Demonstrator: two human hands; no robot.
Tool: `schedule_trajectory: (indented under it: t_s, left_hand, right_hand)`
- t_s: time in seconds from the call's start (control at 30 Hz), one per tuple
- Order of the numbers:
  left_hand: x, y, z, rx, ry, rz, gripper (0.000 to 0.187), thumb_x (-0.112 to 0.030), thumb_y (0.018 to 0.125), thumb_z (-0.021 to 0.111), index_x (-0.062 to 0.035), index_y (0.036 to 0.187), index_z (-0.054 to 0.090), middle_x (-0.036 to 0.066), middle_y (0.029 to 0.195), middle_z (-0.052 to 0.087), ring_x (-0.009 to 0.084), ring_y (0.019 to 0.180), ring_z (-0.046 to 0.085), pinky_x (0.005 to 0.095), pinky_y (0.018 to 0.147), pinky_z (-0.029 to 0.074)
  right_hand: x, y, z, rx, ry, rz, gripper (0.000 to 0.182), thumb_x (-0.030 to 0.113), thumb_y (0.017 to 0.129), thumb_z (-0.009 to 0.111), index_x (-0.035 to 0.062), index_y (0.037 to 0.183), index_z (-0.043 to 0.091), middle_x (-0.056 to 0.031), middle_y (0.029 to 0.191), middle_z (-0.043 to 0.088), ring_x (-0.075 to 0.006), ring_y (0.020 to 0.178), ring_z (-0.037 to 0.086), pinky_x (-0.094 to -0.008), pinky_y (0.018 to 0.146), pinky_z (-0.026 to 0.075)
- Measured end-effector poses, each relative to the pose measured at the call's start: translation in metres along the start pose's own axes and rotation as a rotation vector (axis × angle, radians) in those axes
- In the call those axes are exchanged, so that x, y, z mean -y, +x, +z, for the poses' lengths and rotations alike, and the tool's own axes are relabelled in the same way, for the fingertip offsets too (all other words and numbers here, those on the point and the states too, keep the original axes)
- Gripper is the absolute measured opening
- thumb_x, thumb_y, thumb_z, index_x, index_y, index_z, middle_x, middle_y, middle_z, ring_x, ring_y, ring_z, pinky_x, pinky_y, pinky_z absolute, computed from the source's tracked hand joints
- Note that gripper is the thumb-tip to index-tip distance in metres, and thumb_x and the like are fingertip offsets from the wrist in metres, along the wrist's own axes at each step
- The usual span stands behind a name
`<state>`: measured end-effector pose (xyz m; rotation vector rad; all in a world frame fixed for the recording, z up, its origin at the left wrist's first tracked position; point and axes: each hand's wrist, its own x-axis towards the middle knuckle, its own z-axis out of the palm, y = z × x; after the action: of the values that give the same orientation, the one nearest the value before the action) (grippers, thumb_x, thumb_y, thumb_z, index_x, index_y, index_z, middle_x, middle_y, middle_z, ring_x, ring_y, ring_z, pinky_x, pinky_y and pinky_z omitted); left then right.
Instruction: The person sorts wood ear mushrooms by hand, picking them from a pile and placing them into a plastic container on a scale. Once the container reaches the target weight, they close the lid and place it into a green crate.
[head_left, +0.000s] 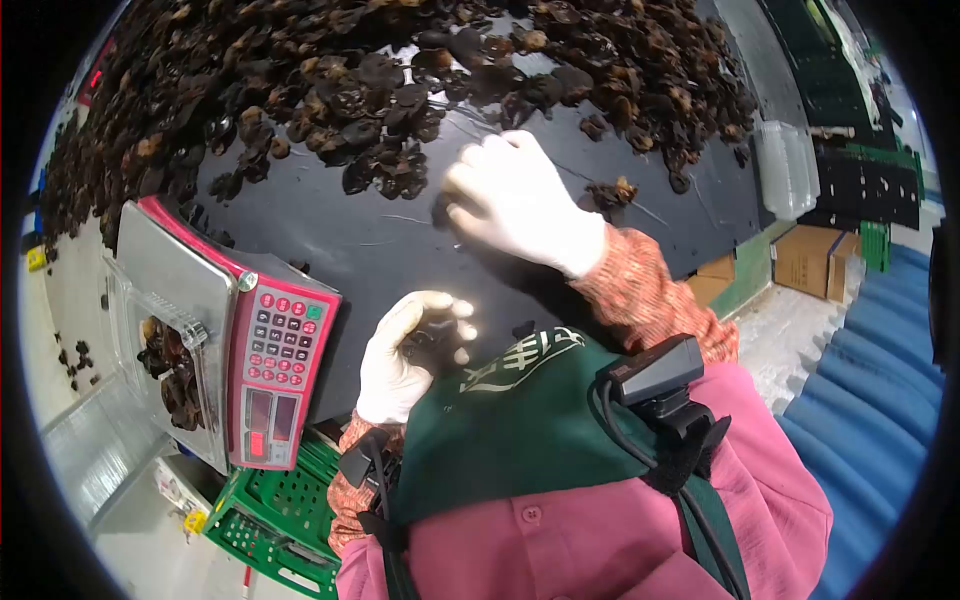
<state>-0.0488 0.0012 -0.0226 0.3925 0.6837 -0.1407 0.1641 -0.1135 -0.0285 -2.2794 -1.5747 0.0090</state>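
My left hand [405, 350], in a white glove, curls around dark wood ear mushrooms [432, 342] close in front of the apron. My right hand [515, 195], also gloved in white, is over the dark tabletop [390, 235] with its fingers bent inward. A small dark patch shows at its fingertips; I cannot tell what it grips. Beyond both hands spreads a large heap of wood ear mushrooms [360, 110]. A small loose clump [612, 192] lies to the right of my right hand.
At the left stands a red weighing scale [240, 400], a clear plastic tray [150, 300] with mushrooms on its plate. Green crates [270, 510] are below it. Stacked clear trays [785, 170] stand at the table's right edge, with a cardboard box [810, 262] on the floor beyond.
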Motion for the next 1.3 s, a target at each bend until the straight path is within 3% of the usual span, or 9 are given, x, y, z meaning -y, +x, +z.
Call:
schedule_trajectory:
  t_s: [0.07,0.2,0.33,0.47,0.63,0.8,1.0,1.1,1.3]
  left_hand:
    - [-0.003,-0.002,-0.004,0.000,-0.005,0.003,0.026,-0.027,0.097,0.056,-0.0049,0.109,0.064,0.014,0.107,0.068,0.0256,0.090,0.065,0.0351,0.071,0.053]
    - [-0.007,0.005,-0.006,0.008,0.032,-0.027,0.027,-0.027,0.096,0.057,-0.0055,0.111,0.064,0.012,0.106,0.068,0.0238,0.090,0.065,0.0348,0.073,0.052]
    - [-0.014,-0.002,0.007,0.000,0.102,0.030,0.033,-0.029,0.094,0.059,-0.0036,0.114,0.063,0.014,0.102,0.068,0.0238,0.087,0.066,0.0342,0.069,0.055]
    - [-0.015,-0.004,-0.005,-0.018,0.103,0.080,0.037,-0.030,0.094,0.059,-0.0019,0.118,0.062,0.014,0.101,0.068,0.0240,0.086,0.067,0.0336,0.067,0.056]
    - [-0.016,0.006,-0.006,0.000,0.133,0.061,0.039,-0.030,0.094,0.058,-0.0006,0.120,0.062,0.014,0.101,0.068,0.0233,0.087,0.067,0.0328,0.068,0.056]
    - [-0.026,-0.003,0.006,0.008,0.202,0.101,0.039,-0.029,0.095,0.057,0.0003,0.121,0.062,0.015,0.101,0.068,0.0231,0.086,0.067,0.0321,0.068,0.056]
    - [-0.018,0.006,-0.010,0.042,0.148,0.089,0.048,-0.034,0.094,0.058,-0.0001,0.129,0.060,0.013,0.106,0.069,0.0217,0.090,0.066,0.0323,0.073,0.054]
    - [-0.023,0.008,-0.001,0.093,0.145,0.057,0.051,-0.035,0.094,0.058,-0.0004,0.132,0.059,0.014,0.109,0.069,0.0215,0.089,0.066,0.0315,0.073,0.054]
    - [-0.030,0.009,0.018,0.013,0.145,0.153,0.058,-0.038,0.095,0.058,-0.0033,0.141,0.051,0.014,0.118,0.067,0.0213,0.090,0.067,0.0309,0.070,0.055]
  right_hand:
    - [-0.003,-0.009,-0.020,0.130,0.131,-0.037,0.023,0.031,0.081,0.070,0.0123,0.095,0.069,-0.0057,0.084,0.064,-0.0258,0.089,0.062,-0.0415,0.082,0.044]
    - [-0.001,0.019,-0.001,-0.180,0.157,0.093,0.020,0.025,0.082,0.069,0.0114,0.097,0.067,-0.0079,0.086,0.064,-0.0268,0.085,0.062,-0.0391,0.076,0.045]
    - [0.001,0.030,0.026,-0.092,0.041,0.054,0.012,0.019,0.083,0.068,0.0113,0.090,0.064,-0.0053,0.085,0.063,-0.0254,0.083,0.063,-0.0380,0.074,0.045]
    - [-0.001,0.009,-0.019,0.147,0.319,0.089,0.008,0.016,0.082,0.067,0.0134,0.089,0.065,-0.0036,0.085,0.062,-0.0258,0.082,0.062,-0.0375,0.073,0.046]
    - [-0.019,0.051,-0.003,-0.292,0.053,0.062,0.015,0.016,0.080,0.070,0.0137,0.094,0.067,-0.0056,0.084,0.059,-0.0259,0.083,0.061,-0.0382,0.074,0.048]
    - [-0.020,0.063,0.015,-0.243,-0.088,-0.067,0.015,0.020,0.080,0.072,0.0114,0.092,0.069,-0.0053,0.082,0.057,-0.0262,0.081,0.059,-0.0398,0.073,0.047]
    - [-0.007,0.021,-0.015,0.014,1.059,0.648,0.017,0.023,0.092,0.067,0.0066,0.095,0.070,0.0000,0.077,0.063,-0.0113,0.070,0.057,-0.0279,0.065,0.046]
    - [-0.016,0.013,-0.015,0.058,1.229,0.733,0.019,0.022,0.094,0.066,0.0035,0.099,0.070,0.0023,0.075,0.061,-0.0078,0.067,0.054,-0.0262,0.063,0.047]
    - [0.021,0.007,-0.031,0.193,1.150,0.503,0.019,0.022,0.093,0.064,0.0051,0.099,0.070,-0.0018,0.082,0.066,-0.0121,0.075,0.061,-0.0288,0.071,0.050]
